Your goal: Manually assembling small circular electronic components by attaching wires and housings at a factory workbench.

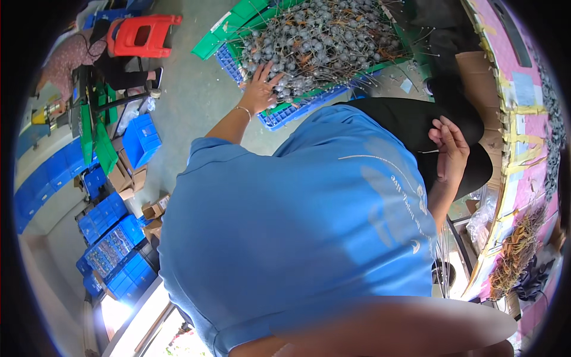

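Observation:
A heap of small grey balls on thin stems point(321, 44), mixed with brown bits, fills a green-sided container. My left hand point(260, 90), with a bracelet at the wrist, rests on the heap's near left edge. Its fingers are spread over the balls, and I see none clasped. Over my dark-trousered lap, my right hand point(450, 146) is raised, the fingers curled in toward the thumb. Anything between those fingertips is too small or hidden to make out.
The heap's container stands on a blue crate point(279, 119). At the right runs a pink-and-white panel edged with yellow tape point(517, 143). Blue bins point(141, 140) and cardboard boxes point(122, 178) stand at the left. Far left, another person point(71, 59) sits near a red stool point(143, 35).

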Motion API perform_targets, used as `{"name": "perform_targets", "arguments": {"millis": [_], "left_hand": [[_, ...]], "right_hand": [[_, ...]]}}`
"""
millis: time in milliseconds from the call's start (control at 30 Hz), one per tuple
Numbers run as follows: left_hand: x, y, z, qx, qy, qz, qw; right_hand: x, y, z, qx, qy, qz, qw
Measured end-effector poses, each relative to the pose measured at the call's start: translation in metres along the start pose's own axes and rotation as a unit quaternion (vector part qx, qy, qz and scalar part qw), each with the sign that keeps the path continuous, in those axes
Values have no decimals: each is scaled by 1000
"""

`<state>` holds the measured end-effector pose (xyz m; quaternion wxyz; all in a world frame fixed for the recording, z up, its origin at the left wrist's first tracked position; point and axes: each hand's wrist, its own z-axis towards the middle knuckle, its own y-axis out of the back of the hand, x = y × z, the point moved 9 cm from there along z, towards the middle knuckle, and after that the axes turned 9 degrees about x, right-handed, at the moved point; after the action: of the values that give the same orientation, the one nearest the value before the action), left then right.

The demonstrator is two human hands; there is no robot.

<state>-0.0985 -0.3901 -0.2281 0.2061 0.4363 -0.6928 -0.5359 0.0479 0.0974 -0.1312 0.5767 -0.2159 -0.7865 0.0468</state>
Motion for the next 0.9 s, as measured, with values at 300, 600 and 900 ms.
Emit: {"name": "perform_targets", "arguments": {"millis": [300,600,900], "left_hand": [[-29,76,109,210,63,176,960],[-114,69,196,-157,-136,171,963],[18,40,164,5,101,102,990]], "right_hand": [[-14,9,-5,-22,27,49,998],[-19,6,7,4,25,98,995],[-22,17,10,12,2,110,994]]}}
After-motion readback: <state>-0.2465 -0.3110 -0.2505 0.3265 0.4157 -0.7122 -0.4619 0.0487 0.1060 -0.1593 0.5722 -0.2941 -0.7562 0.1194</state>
